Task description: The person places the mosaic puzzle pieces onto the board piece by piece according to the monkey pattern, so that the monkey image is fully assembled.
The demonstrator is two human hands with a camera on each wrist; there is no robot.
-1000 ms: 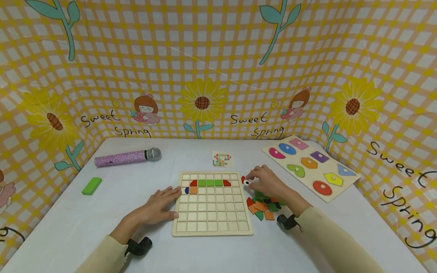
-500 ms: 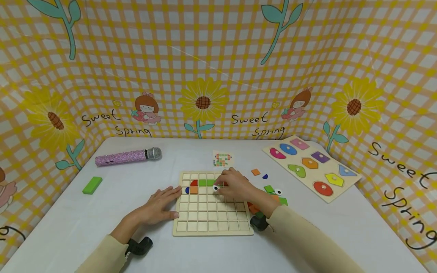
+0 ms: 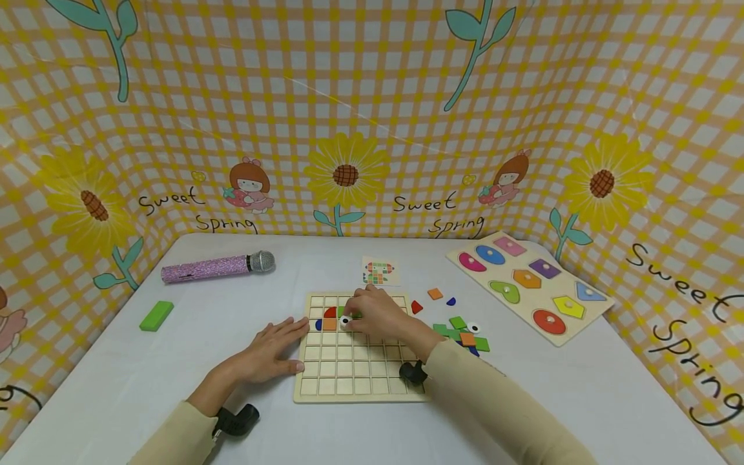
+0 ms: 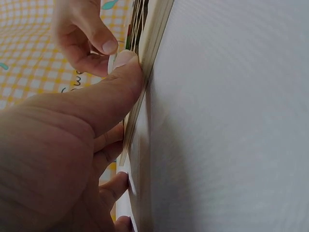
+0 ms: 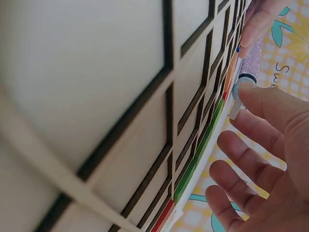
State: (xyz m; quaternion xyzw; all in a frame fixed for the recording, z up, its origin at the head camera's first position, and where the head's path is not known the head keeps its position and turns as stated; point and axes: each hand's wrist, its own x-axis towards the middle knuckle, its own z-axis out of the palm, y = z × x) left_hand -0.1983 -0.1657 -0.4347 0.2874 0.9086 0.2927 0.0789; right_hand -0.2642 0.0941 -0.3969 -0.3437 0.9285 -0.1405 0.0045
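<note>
My right hand [image 3: 378, 313] pinches a white round eye tile [image 3: 345, 321] with a black dot between thumb and index finger. It holds the tile over the second row of squares on the wooden grid board [image 3: 349, 373], right of an orange square [image 3: 329, 324] and a blue half-round piece [image 3: 318, 324]. Above these sit a red corner piece [image 3: 330, 312] and green squares, partly hidden by the hand. In the right wrist view the tile [image 5: 235, 108] appears edge-on, its other fingers loosely bent. My left hand [image 3: 264, 354] rests at the board's left edge, thumb [image 4: 108, 99] touching it.
Right of the board lie loose pieces [image 3: 458, 322], among them another eye tile [image 3: 473, 328] and a red piece [image 3: 416, 307]. A pattern card [image 3: 380, 271] lies behind. A shape puzzle [image 3: 506, 267], purple microphone [image 3: 209, 268] and green block [image 3: 157, 316] stand farther out.
My right hand has moved left from the loose pieces across to the board's upper left, bringing the eye tile along. The left hand stays in place.
</note>
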